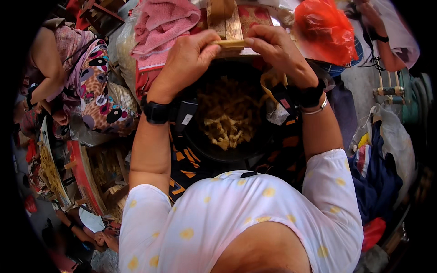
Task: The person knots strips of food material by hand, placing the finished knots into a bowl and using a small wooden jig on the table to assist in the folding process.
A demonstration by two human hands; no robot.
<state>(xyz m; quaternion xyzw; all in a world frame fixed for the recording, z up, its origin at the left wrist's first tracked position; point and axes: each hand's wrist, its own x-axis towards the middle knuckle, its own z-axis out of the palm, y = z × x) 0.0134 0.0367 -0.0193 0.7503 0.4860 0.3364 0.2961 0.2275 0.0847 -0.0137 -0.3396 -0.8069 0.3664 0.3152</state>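
Between my two hands a short pale-yellow strip (231, 44) is stretched level, its material unclear. One end is pinched by my left hand (184, 59), thumb and fingers pressed together. At the other end my right hand (280, 51) closes its thumb and forefinger on it. Just beyond the strip stands a narrow wooden block (233, 26) on a patterned red surface. Below my hands, a dark round basin (218, 154) holds many folded pale-yellow pieces (227, 129), partly in shadow. A looped pale band (266, 84) hangs under my right wrist.
A pink towel (164, 22) lies at the far left, a red plastic bag (324, 32) at the far right. People sit at left, one in patterned trousers (98, 86), near a red-edged board (84, 175). Dark blue cloth (375, 170) and clear plastic lie at right.
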